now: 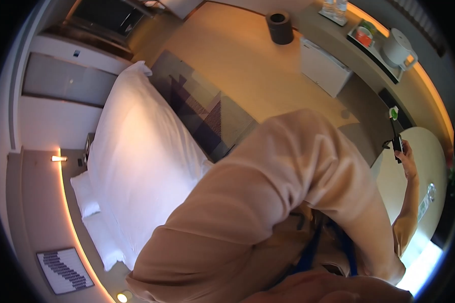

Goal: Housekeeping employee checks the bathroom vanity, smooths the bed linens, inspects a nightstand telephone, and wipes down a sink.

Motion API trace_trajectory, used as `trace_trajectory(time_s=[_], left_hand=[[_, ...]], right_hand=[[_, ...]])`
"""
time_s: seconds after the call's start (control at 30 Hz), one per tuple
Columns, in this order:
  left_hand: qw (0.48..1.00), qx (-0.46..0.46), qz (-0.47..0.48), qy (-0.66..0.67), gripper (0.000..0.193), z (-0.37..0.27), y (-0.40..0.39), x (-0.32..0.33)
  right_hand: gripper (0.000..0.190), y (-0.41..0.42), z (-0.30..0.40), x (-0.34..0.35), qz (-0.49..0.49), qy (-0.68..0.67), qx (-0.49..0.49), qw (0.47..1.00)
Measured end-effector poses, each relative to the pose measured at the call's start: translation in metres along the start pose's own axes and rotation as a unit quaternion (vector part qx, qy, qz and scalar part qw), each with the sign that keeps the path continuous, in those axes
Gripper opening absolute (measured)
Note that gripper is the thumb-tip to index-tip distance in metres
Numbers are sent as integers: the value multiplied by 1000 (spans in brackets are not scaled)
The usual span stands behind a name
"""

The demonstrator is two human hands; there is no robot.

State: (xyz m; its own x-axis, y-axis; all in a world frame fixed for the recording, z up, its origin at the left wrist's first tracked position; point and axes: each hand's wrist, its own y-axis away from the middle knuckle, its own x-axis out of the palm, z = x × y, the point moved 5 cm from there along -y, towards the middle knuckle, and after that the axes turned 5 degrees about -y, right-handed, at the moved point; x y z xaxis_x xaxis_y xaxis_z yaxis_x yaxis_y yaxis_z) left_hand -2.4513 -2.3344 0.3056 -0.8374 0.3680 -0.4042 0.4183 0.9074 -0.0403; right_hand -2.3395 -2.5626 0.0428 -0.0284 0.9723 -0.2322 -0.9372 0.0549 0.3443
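At the right, my right hand (408,163) grips a black handheld device (397,148), its thumb along the lower end. A thin dark rod rises from the device toward a small green-and-white round piece (393,113); whether they are joined is unclear. Behind the hand is a pale round tabletop (424,142). A clear-and-green strip-like item (424,206) lies on it, beside my forearm. My left arm, in a beige sleeve (250,181), bends across the middle of the view. My left hand (388,267) seems to be at the lower right, its fingers largely hidden.
A bed with white bedding (136,159) stands left of a patterned rug (208,110). Along the upper right are a dark waste bin (281,34), a white low cabinet or fridge (322,68), a white kettle (396,47) on a tray (392,74), and water bottles (339,11).
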Motion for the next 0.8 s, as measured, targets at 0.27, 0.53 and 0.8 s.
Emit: trace_trajectory(time_s=[0.27,0.53,0.8], left_hand=[[964,66,-151,-210,19,5,9,-20],[812,132,-418,-385,16,6,53,-47],[917,110,-378,-65,25,4,206,-13]], right_hand=[[44,-98,-63,69,-10,-30,0,1000],[39,-115,13,157,156,33,57,986],[43,-130,107,132,93,76,20,993]])
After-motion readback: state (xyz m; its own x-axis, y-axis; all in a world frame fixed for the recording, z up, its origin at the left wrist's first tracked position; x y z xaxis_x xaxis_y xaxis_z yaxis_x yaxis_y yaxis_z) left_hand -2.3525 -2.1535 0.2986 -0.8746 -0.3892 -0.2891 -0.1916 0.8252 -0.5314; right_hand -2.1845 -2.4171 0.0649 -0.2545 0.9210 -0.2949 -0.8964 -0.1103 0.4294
